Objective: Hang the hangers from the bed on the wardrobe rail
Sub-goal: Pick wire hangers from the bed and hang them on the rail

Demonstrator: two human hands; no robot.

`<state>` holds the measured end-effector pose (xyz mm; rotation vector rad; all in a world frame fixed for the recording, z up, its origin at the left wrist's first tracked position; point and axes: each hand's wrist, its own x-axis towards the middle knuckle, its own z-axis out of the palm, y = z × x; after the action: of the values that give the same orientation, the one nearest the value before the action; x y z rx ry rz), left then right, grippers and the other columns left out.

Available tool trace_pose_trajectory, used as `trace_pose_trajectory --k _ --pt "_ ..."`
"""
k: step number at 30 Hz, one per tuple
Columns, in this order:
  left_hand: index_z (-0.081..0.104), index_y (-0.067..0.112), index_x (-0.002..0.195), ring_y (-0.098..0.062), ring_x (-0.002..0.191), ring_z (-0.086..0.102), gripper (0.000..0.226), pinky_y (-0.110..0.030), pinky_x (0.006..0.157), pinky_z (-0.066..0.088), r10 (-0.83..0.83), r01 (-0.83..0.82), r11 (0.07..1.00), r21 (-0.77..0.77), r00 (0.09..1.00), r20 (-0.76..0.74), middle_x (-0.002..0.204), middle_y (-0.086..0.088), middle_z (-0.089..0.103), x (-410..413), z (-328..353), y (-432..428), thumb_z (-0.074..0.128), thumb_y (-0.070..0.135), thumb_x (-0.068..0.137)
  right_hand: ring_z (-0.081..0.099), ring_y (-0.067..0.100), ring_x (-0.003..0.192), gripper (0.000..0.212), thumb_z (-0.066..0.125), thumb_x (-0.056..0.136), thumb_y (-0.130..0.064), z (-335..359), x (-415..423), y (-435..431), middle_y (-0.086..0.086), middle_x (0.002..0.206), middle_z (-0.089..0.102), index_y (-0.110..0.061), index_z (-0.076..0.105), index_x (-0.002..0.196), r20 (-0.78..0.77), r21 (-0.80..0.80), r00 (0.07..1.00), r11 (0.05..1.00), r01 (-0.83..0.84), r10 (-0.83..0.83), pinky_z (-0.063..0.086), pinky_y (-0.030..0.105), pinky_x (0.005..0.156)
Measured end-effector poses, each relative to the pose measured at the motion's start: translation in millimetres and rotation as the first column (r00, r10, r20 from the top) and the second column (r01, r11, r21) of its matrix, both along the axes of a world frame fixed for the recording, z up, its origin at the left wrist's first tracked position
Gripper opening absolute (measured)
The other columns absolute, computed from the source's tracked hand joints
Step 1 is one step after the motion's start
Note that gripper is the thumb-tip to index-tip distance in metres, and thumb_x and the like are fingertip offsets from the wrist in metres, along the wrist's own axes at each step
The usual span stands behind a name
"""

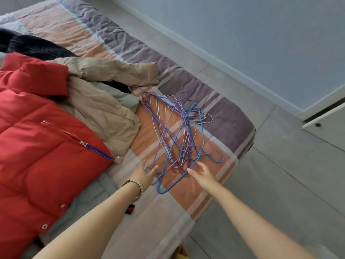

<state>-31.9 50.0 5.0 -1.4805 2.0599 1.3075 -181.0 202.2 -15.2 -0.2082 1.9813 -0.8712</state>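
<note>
Head view. A tangled pile of thin wire hangers in blue, purple and white (179, 131) lies on the bed with a striped orange, purple and grey cover (229, 118), near its floor-side edge.

Left hand (143, 174): fingers spread and relaxed, holding nothing, at the near left end of the pile. Beaded bracelets (134, 186) are on the wrist.

Right hand (203, 173): fingers loosely extended, at the near right end by a blue hanger. Contact cannot be told.

Just left of the pile are a crumpled beige padded jacket (100, 109) and a red quilted puffer jacket (37, 146); a black garment (33, 45) lies further up the bed.

A grey tiled floor (280, 165) runs to the right. A white cabinet corner (328, 124) is at the right edge.
</note>
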Motion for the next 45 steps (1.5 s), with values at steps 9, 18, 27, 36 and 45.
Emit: trace_pose_trajectory --k 9,18,27,36,45 --pt "0.023 0.010 0.144 -0.025 0.133 0.037 0.064 -0.029 0.105 0.031 0.084 -0.083 0.994 0.072 0.996 -0.021 0.149 -0.009 0.032 -9 -64 10 0.045 0.042 0.093 0.050 0.023 0.124 0.062 0.064 0.088 -0.020 -78 12 -37 0.008 0.143 0.044 -0.010 0.035 0.141 0.261 -0.107 0.948 0.970 0.217 -0.183 0.044 0.032 0.090" --pt "0.045 0.012 0.129 -0.028 0.112 0.055 0.046 -0.036 0.098 0.043 0.365 -0.350 0.913 0.208 0.930 -0.037 0.120 -0.011 0.057 -1 -93 0 0.049 0.039 0.092 0.059 0.032 0.113 0.042 0.063 0.087 -0.008 -101 22 -66 0.010 0.107 0.057 -0.001 0.051 0.127 0.216 -0.135 0.927 0.931 0.339 -0.306 0.049 0.038 0.094" --pt "0.059 0.009 0.110 -0.005 0.061 0.059 0.022 -0.014 0.057 0.048 0.377 -0.326 0.921 0.213 0.882 -0.281 0.081 -0.003 0.064 -7 -60 1 0.057 0.019 0.090 0.066 0.006 0.066 0.013 0.055 0.090 0.001 -57 28 -64 -0.001 0.080 0.068 -0.011 0.058 0.093 0.281 -0.356 0.927 0.869 0.343 -0.251 0.053 0.016 0.065" --pt "0.068 0.013 0.098 0.007 0.054 0.059 0.015 -0.010 0.055 0.049 0.230 -0.177 0.973 0.147 0.778 -0.584 0.072 0.005 0.065 -18 72 -6 0.057 0.020 0.090 0.069 0.009 0.064 0.015 0.061 0.086 0.002 100 19 -57 0.001 0.071 0.072 -0.012 0.056 0.082 0.169 -0.639 0.961 0.718 0.275 -0.218 0.056 0.021 0.065" --pt "0.070 0.015 0.094 -0.005 0.063 0.057 0.026 -0.018 0.061 0.050 -0.313 0.365 0.927 -0.083 0.636 -0.705 0.088 -0.010 0.071 -53 275 25 0.049 0.029 0.093 0.070 0.015 0.069 0.016 0.067 0.081 0.001 316 14 11 0.009 0.075 0.072 -0.012 0.059 0.078 -0.222 -0.791 0.850 0.598 0.129 -0.477 0.056 0.023 0.069"
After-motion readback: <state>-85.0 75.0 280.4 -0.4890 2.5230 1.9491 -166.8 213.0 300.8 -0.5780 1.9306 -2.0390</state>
